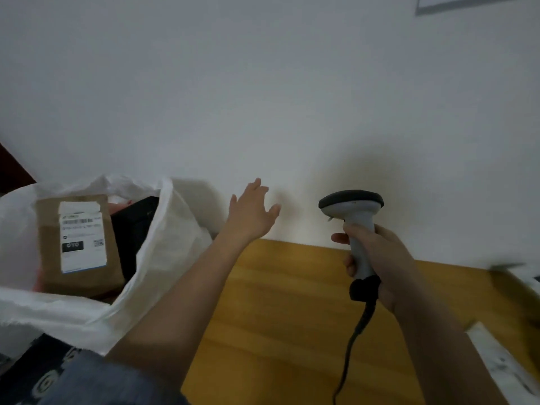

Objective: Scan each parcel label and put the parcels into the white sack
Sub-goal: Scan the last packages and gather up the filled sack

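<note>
The white sack [163, 258] gapes open at the left. Inside it lies a brown parcel [79, 276] with a white barcode label facing up, beside a black parcel [134, 229]. My left hand [251, 214] hovers to the right of the sack with fingers spread and straight, holding nothing. My right hand [377, 258] grips the handle of a grey handheld scanner [352, 211], whose dark head points left above the wooden table [292, 317]. Its black cable hangs down toward me.
A white wall fills the background behind the table. At the right edge lie blurred parcels [502, 361], one light-coloured with dark marks. Dark patterned cloth [43, 375] shows at the lower left below the sack.
</note>
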Demonstrator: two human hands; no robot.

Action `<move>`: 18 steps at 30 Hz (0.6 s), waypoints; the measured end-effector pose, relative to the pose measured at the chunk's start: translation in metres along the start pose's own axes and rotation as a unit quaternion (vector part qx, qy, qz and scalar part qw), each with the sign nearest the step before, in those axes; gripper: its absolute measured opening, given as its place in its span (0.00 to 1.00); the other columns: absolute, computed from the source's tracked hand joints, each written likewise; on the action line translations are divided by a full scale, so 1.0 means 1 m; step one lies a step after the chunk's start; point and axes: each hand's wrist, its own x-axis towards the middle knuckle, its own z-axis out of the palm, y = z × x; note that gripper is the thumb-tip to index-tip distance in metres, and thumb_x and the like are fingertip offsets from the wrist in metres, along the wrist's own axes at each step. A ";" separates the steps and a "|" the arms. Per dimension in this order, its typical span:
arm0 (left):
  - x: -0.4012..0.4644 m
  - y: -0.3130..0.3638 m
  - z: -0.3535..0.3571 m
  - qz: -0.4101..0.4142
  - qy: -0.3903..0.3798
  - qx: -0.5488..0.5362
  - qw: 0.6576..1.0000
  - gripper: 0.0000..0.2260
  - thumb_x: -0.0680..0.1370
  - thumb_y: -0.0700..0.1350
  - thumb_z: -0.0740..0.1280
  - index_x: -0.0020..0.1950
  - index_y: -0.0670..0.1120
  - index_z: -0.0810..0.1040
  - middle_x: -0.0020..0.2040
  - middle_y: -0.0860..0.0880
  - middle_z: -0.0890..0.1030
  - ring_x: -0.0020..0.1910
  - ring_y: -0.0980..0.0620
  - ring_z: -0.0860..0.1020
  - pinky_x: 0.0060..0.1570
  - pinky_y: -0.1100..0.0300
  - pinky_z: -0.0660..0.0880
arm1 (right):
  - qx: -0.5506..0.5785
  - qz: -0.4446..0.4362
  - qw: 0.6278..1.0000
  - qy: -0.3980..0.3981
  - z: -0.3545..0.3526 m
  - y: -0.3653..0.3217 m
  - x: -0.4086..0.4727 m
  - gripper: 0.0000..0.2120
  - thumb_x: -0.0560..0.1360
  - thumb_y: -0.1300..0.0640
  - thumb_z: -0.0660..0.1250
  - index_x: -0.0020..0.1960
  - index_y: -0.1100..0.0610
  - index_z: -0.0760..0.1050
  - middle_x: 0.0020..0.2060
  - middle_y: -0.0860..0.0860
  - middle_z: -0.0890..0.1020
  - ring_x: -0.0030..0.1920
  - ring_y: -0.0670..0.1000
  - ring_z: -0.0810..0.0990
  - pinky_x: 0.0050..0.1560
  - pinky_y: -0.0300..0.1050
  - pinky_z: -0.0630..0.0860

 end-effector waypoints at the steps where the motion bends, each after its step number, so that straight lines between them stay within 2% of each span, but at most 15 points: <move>1: -0.002 0.021 0.015 0.014 -0.012 -0.007 1.000 0.25 0.82 0.53 0.59 0.77 0.45 0.61 0.80 0.49 0.53 0.79 0.52 0.51 0.77 0.45 0.47 | 0.004 -0.001 1.000 0.010 -0.022 0.000 -0.002 0.07 0.79 0.55 0.66 0.55 0.56 0.74 0.50 0.56 0.83 0.27 0.47 0.73 0.29 0.42 0.72; 6: -0.015 0.123 0.104 0.074 -0.118 -0.014 0.990 0.26 0.82 0.54 0.60 0.78 0.45 0.60 0.80 0.50 0.53 0.79 0.52 0.53 0.76 0.46 0.50 | 0.018 0.014 0.996 0.088 -0.137 0.010 -0.014 0.06 0.78 0.54 0.67 0.54 0.55 0.75 0.48 0.55 0.83 0.27 0.47 0.73 0.29 0.42 0.72; 10: -0.039 0.195 0.180 0.114 -0.208 -0.023 0.971 0.26 0.82 0.53 0.61 0.78 0.47 0.60 0.80 0.51 0.55 0.77 0.51 0.58 0.75 0.51 0.57 | 0.019 0.039 0.986 0.159 -0.220 0.024 -0.021 0.07 0.79 0.55 0.66 0.56 0.55 0.73 0.48 0.56 0.82 0.29 0.49 0.72 0.27 0.42 0.71; 12: -0.057 0.220 0.222 0.126 -0.260 -0.012 0.957 0.26 0.82 0.53 0.60 0.78 0.46 0.60 0.79 0.49 0.58 0.75 0.49 0.61 0.71 0.53 0.60 | 0.023 0.056 0.980 0.188 -0.253 0.034 -0.024 0.08 0.79 0.55 0.67 0.57 0.56 0.74 0.48 0.56 0.81 0.29 0.50 0.73 0.28 0.43 0.71; 14: -0.076 0.240 0.261 0.130 -0.324 -0.008 0.937 0.26 0.83 0.52 0.59 0.79 0.46 0.58 0.79 0.48 0.57 0.76 0.48 0.59 0.72 0.54 0.59 | 0.025 0.075 0.975 0.207 -0.281 0.047 -0.027 0.08 0.78 0.55 0.67 0.56 0.56 0.75 0.48 0.56 0.82 0.29 0.49 0.74 0.29 0.43 0.72; 18: -0.110 0.260 0.331 0.206 -0.406 0.037 0.890 0.26 0.83 0.48 0.59 0.80 0.48 0.54 0.80 0.48 0.54 0.76 0.46 0.61 0.72 0.48 0.60 | 0.031 0.117 0.962 0.246 -0.320 0.077 -0.035 0.06 0.78 0.56 0.68 0.54 0.56 0.76 0.46 0.55 0.82 0.31 0.48 0.75 0.32 0.43 0.73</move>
